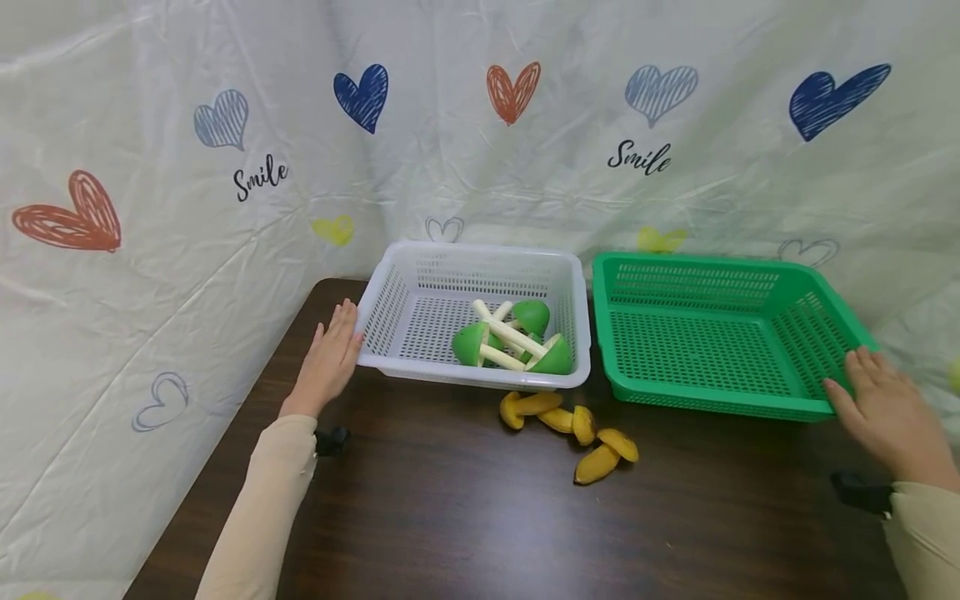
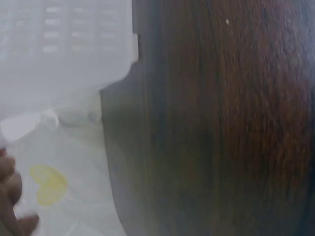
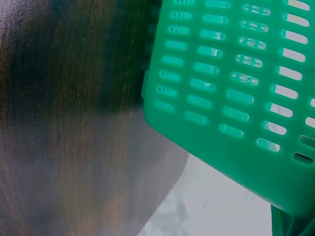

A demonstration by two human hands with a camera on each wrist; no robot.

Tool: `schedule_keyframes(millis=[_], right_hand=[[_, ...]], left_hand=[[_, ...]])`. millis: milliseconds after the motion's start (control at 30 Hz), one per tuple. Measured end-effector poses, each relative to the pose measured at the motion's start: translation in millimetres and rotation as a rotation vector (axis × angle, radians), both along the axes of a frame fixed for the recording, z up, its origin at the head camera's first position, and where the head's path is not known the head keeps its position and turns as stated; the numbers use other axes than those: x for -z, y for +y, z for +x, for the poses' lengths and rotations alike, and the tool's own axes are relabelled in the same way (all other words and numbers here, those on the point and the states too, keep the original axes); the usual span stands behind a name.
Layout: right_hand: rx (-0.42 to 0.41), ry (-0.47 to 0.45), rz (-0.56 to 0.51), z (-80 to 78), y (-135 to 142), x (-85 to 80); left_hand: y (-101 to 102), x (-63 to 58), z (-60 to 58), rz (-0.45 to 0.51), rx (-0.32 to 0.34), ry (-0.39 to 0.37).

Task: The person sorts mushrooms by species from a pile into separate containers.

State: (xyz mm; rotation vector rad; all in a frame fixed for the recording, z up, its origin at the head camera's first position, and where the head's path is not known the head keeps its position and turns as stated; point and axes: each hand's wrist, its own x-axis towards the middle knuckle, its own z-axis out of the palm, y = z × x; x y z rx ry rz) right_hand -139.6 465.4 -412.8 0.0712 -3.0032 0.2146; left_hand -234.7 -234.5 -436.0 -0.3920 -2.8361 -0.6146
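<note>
My left hand [image 1: 327, 356] is at the left side of a white plastic basket [image 1: 472, 377], its fingers straight and against or very near the rim. Part of that hand's fingers [image 2: 11, 184] shows at the edge of the left wrist view. Several toy mushrooms with green caps [image 1: 532, 317] and pale stems lie in the basket's right half. At the right end of a green plastic basket [image 1: 720, 400], my right hand [image 1: 896, 412] lies with extended fingers touching the rim. The right wrist view shows the green basket's slotted wall [image 3: 206, 115] but not the hand.
Three yellow-brown toy mushrooms [image 1: 606, 457] lie on the dark wooden table [image 1: 465, 517] in front of the baskets, which stand side by side. A white cloth [image 1: 450, 167] printed with hearts hangs behind and along the left table edge.
</note>
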Motion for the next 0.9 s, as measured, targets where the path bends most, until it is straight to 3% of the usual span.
schedule_keyframes(millis=[133, 233, 300, 367, 500, 600, 667, 767, 900], right_hand=[[0.007, 0.003, -0.015, 0.1, -1, 1.9], [0.005, 0.012, -0.021, 0.1, -1, 3.2], [0.003, 0.016, -0.017, 0.6, -1, 3.7], [0.001, 0.02, -0.019, 1.2, -1, 4.7], [0.0, 0.034, -0.026, 1.7, -3, 3.6], [0.003, 0.04, -0.024, 0.6, -3, 1.7], [0.007, 0.039, -0.021, 0.4, -3, 0.9], [0.015, 0.037, -0.018, 1.4, -3, 1.0], [0.013, 0.044, -0.022, 2.6, -3, 2.7]], left_hand=[[4, -0.3, 5.7, 0.05, -0.107, 0.056], [8, -0.1, 13.0, 0.159, -0.173, 0.164], [12, -0.1, 18.6, 0.242, -0.176, 0.263], [17, 0.4, 24.7, 0.297, -0.138, 0.367], [31, 1.6, 38.5, 0.333, 0.011, 0.55], [46, 3.9, 49.4, 0.259, 0.199, 0.683], [58, 6.9, 55.7, 0.181, 0.349, 0.727], [79, 12.6, 63.3, 0.058, 0.542, 0.705], [107, 20.3, 70.7, -0.017, 0.654, 0.563]])
